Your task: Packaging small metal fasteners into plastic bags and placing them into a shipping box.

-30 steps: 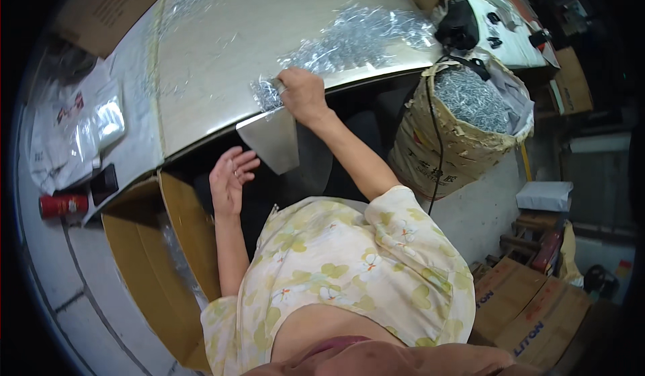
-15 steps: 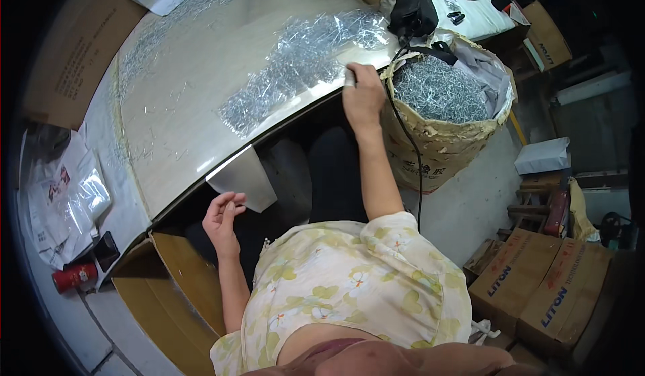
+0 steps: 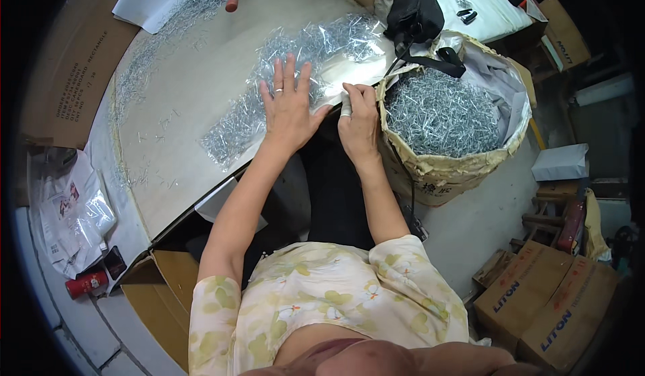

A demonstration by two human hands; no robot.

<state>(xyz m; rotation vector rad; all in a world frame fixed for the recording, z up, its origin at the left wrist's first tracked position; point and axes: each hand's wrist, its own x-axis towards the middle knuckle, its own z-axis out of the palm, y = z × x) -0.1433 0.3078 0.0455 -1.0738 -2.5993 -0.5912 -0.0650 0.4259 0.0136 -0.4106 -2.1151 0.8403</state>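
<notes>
At the far left a red can (image 3: 86, 284) stands on the floor beside plastic bags (image 3: 74, 215). The pale counter (image 3: 181, 141) carries a long heap of small silver metal pieces (image 3: 282, 73), spread from its near edge toward the far side. The left hand (image 3: 289, 104) lies flat on this heap, fingers (image 3: 285, 73) open and spread. Just beside it, the right hand (image 3: 358, 124) sits at the counter's edge, fingers curled and pinching pieces there. To the right stands a paper sack (image 3: 443, 168) full of the same pieces, with cardboard boxes (image 3: 537, 302) lower right.
</notes>
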